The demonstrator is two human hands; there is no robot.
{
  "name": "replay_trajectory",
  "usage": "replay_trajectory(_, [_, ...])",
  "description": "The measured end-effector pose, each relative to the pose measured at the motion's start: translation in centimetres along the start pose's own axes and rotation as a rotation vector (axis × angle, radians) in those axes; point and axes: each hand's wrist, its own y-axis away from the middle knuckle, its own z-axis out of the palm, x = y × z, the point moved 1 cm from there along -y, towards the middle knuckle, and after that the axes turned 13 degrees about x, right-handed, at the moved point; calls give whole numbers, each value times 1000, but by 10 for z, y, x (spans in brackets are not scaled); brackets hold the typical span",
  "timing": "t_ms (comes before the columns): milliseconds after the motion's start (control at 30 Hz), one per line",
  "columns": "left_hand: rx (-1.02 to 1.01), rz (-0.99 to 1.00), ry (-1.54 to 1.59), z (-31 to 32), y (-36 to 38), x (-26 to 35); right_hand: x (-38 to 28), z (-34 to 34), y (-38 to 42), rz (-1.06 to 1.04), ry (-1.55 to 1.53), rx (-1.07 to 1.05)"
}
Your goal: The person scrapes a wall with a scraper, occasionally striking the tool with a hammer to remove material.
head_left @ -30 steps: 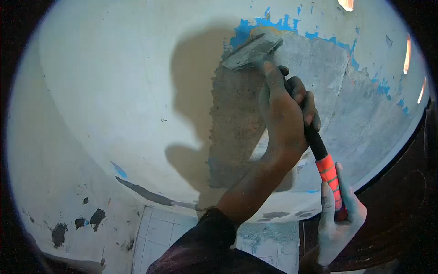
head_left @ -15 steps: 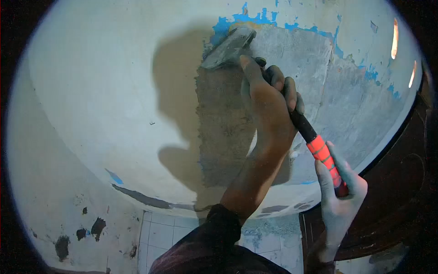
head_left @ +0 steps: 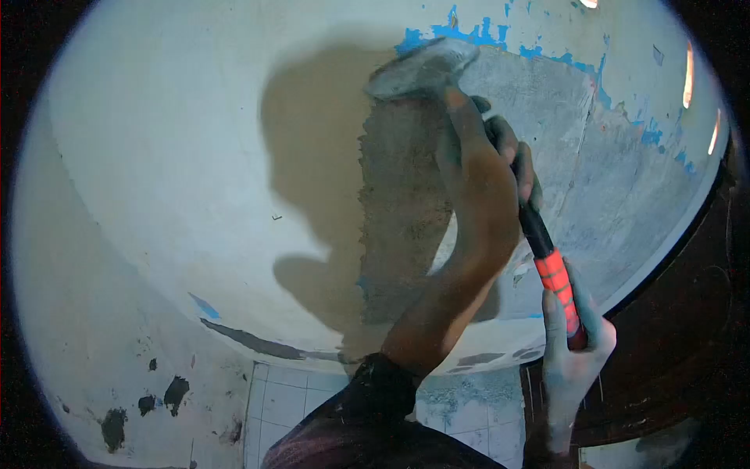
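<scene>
A wide-bladed scraper (head_left: 422, 70) lies against the wall at the top left corner of a bare grey patch (head_left: 539, 102). Its blade is slightly blurred. My left hand (head_left: 488, 152) is wrapped round the black upper shaft, close behind the blade, with the thumb stretched toward it. Lower down, my right hand (head_left: 582, 328) grips the end of the handle, at the orange-red banded section (head_left: 555, 281). The scraper's handle slants down to the right between both hands. Flaking blue paint (head_left: 484, 35) borders the grey patch along its top, right by the blade.
Smooth cream-coloured wall (head_left: 187, 156) spreads to the left, with my shadow (head_left: 308, 133) on it. A dark brown wooden surface (head_left: 664, 328) stands at the lower right. Pale floor tiles (head_left: 285, 402) show below, and the lower left wall has dark chipped spots (head_left: 176, 393).
The scraper blade has shifted slightly up and to the right and lies more level. Its handle stands steeper. Both hands keep their hold, and the view has shifted a little.
</scene>
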Motion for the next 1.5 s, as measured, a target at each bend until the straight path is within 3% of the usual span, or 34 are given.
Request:
replay_trajectory(67, [44,-52,58,8,7,20,-10,0,1,-39,26,-13])
replay_trajectory(133, [79,-77,-122,-1,20,5,-3,-8,17,-78,44,61])
replay_trajectory(167, [128,-109,-146,-4,24,-2,-4,-16,23,2,101,23])
replay_trajectory(267, [100,-155,-12,8,26,11,-16,-18,14,-91,108,93])
replay_trajectory(333, [96,-231,20,9,26,10,-36,-32,7,-112,108,16])
replay_trajectory(400, [83,-170,-13,7,30,12,-16,-21,18,-127,103,70])
replay_trajectory(433, [14,-134,-72,-2,27,2,-14,-17,26,2,105,69])
replay_trajectory(533, [-48,-112,-163,-11,21,-1,-2,-9,38,41,109,90])
replay_trajectory(600, [-3,-176,-98,-4,26,1,-4,-7,31,-11,24,162])
replay_trajectory(733, [-32,-119,-146,-11,28,-9,-2,-14,35,32,81,82])
replay_trajectory(1067, [-31,-23,-207,-10,14,0,6,7,37,6,106,131])
replay_trajectory(1200, [-39,-100,-189,-8,11,2,3,10,31,56,80,160])
replay_trajectory(1400, [-83,38,-260,-12,5,3,5,17,33,22,90,101])
replay_trajectory(1500, [-15,11,-242,-6,4,10,4,24,25,-19,19,121])
